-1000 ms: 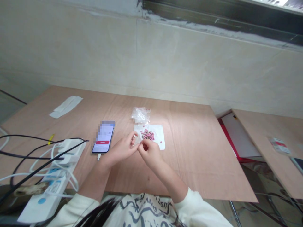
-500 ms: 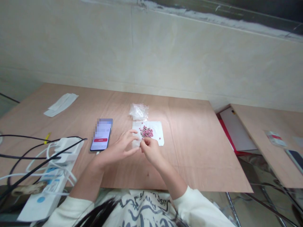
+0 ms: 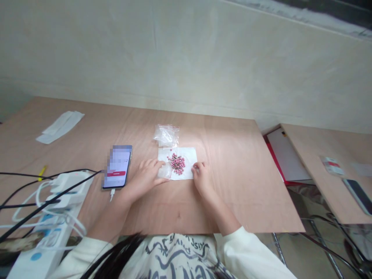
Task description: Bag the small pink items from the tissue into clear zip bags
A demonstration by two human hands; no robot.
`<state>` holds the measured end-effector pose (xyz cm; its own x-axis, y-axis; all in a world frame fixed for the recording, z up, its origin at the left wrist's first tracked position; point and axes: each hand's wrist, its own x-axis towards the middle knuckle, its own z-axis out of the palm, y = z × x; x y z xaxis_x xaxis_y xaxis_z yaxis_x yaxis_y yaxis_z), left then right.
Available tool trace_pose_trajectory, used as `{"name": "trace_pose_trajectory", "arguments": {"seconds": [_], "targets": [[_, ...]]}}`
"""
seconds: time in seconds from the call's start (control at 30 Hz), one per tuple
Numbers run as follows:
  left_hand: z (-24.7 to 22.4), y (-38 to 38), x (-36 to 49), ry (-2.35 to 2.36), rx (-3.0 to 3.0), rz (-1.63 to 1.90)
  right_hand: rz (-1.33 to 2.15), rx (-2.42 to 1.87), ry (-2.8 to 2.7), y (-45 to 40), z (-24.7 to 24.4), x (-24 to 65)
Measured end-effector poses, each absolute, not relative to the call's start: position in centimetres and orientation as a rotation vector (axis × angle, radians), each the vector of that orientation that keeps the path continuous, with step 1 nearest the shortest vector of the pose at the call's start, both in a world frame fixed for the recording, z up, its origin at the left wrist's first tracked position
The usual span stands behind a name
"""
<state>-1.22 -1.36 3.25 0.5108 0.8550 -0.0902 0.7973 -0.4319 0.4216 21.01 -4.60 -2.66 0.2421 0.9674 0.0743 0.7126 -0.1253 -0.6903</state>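
— Bare left hand (image 3: pixel 144 177) and bare right hand (image 3: pixel 202 178) have moved apart since the prior frame, correct?
— Confirmed. They were together over the sheet; now they lie on either side of the bead pile.

— Hand states?
— Left: fingers flat, slightly spread, tips on a small piece of clear plastic film (image 3: pixel 165 171) at the sheet's left edge. Right: fingers loosely curled, tips at the sheet's right edge. Whether they pinch anything, cannot tell.

— Material location?
— Small round pink beads (image 3: pixel 177 163) heaped mid-sheet on a white paper sheet (image 3: pixel 188 175), on a pale plywood table (image 3: pixel 232 201). A crumpled clear plastic bag (image 3: pixel 166 135) lies just beyond the sheet.

— Surroundings, head view?
— A smartphone with a blurred screen (image 3: pixel 117 166) lies left of the left hand, and a white power strip (image 3: pixel 68 197) with tangled black and white cables lies further left.
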Motion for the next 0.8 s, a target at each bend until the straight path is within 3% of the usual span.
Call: {"name": "trace_pose_trajectory", "arguments": {"seconds": [0.3,0.5,0.8], "targets": [[2.4,-1.7,0.4,1.408,2.342,0.193,0.670,-1.605,-1.577,-4.8,-0.2,16.5],[1.8,-1.7,0.3,1.419,2.300,0.238,0.542,-1.771,-1.567,-5.2,-1.8,17.4],[0.9,-1.7,0.3,1.421,2.314,0.223,0.628,-1.742,-1.750,-4.7,-3.1,18.8]]}}
